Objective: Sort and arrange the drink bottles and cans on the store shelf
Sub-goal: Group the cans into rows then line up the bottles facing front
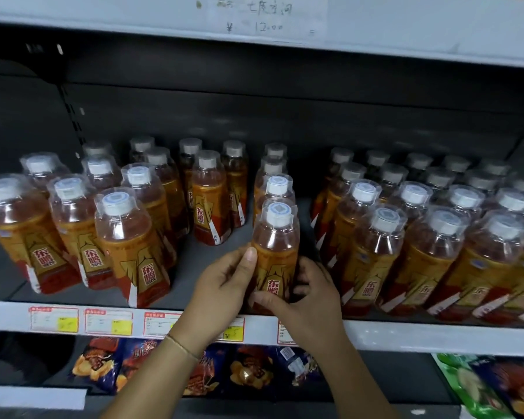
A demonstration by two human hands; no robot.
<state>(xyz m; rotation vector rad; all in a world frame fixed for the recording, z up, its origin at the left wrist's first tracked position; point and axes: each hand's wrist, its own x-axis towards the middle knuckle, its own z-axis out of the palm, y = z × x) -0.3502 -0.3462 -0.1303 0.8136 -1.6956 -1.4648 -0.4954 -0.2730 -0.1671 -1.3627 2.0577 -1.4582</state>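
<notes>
Nearest, on the lower tier, dark blue snack bags point(248, 367), with green bags point(472, 385) toward the right. Above them, along the white front edge of the shelf point(421, 335), red-framed price tags point(53, 320) with yellow patches. Standing upright at that front edge near the middle, one orange-labelled bottle point(276, 243), clasped on both sides: left hand point(221, 285) curled round its left flank with the thumb on the label, right hand point(309, 300) wrapped round its lower right. Farther in, a single file of bottles point(274, 189) directly behind, a left cluster point(127, 237) loosely spaced, a right block point(421, 237) tightly packed. Beyond, a dark back panel point(285, 110); overhead, a handwritten price label point(260, 19).
</notes>
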